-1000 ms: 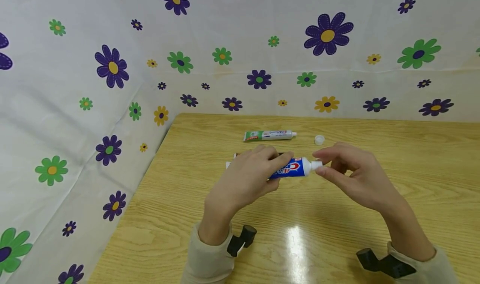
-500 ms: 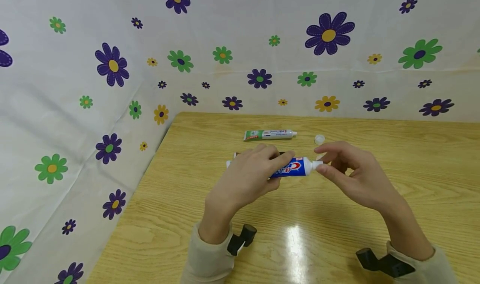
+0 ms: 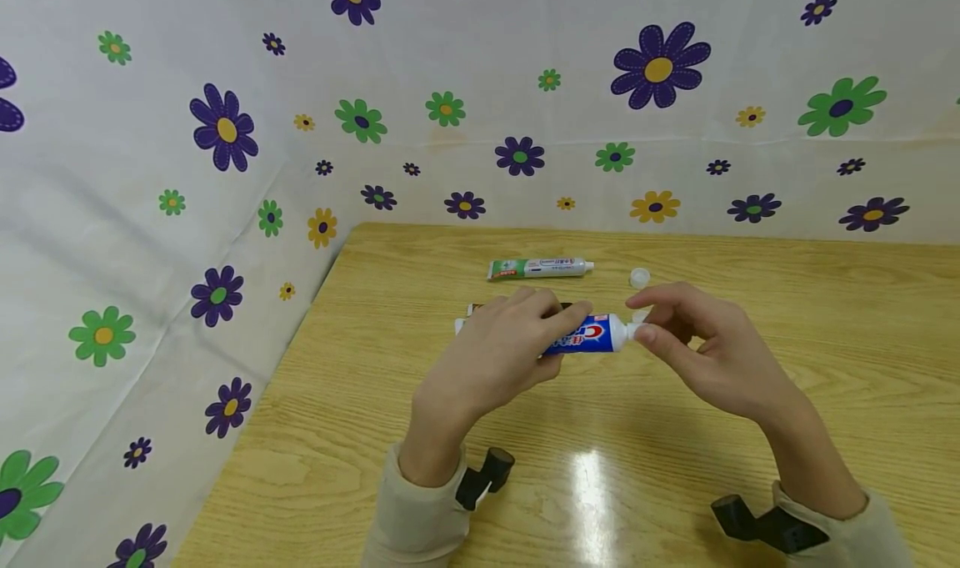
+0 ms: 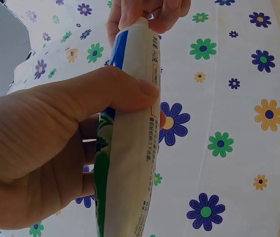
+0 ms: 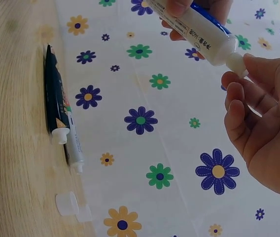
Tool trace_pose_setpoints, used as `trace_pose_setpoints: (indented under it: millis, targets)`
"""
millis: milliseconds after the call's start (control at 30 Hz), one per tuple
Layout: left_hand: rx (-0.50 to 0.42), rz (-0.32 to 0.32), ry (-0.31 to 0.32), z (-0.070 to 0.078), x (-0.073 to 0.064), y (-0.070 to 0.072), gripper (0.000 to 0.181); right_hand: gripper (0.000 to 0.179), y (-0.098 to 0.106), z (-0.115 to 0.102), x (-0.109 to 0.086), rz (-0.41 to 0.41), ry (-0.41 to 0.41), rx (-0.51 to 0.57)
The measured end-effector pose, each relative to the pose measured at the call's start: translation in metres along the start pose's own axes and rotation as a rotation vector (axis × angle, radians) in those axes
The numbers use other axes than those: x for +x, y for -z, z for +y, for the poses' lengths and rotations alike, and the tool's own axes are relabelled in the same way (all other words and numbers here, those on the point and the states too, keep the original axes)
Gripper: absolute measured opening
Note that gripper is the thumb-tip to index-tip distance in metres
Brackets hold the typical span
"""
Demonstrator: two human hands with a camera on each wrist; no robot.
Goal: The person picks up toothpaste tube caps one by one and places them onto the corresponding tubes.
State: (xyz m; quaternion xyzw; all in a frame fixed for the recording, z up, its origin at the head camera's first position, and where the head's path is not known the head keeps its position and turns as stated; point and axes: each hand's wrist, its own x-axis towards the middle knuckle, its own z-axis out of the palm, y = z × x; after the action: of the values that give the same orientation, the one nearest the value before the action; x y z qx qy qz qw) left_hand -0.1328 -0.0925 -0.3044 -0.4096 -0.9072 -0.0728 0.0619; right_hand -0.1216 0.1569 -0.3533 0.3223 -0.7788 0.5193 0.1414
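My left hand (image 3: 498, 347) grips a blue and white toothpaste tube (image 3: 588, 334) around its middle, holding it lengthwise above the table. The thumb lies across the tube's printed white face in the left wrist view. My right hand (image 3: 701, 343) pinches the tube's white cap (image 5: 236, 64) between thumb and forefinger, the other fingers loosely bent. The cap sits on the nozzle end, partly covered by the fingertips. Just behind the left hand lies a dark toothpaste tube (image 5: 56, 94), mostly hidden in the head view.
A green and white toothpaste tube (image 3: 540, 268) lies farther back on the wooden table (image 3: 405, 284). To its right is a loose white cap (image 3: 639, 278). Flower-patterned cloth (image 3: 450, 67) rises behind the table and along its left side.
My right thumb and forefinger have shifted slightly around the cap, covering more of it. The left hand and the tube have barely moved; the things on the table stay put.
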Motion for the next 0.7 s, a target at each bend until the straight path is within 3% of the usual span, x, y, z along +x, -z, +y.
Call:
trace_pose_setpoints:
  millis: [200, 700]
  targets:
    - [0.019, 0.004, -0.004, 0.0022, 0.0008, -0.0001, 0.050, 0.032, 0.0001, 0.0039, 0.0003, -0.027, 0.024, 0.070]
    - [0.078, 0.037, -0.023, 0.0043, 0.0003, -0.0008, 0.049, 0.025, -0.0017, 0.0029, 0.0011, -0.078, -0.024, 0.150]
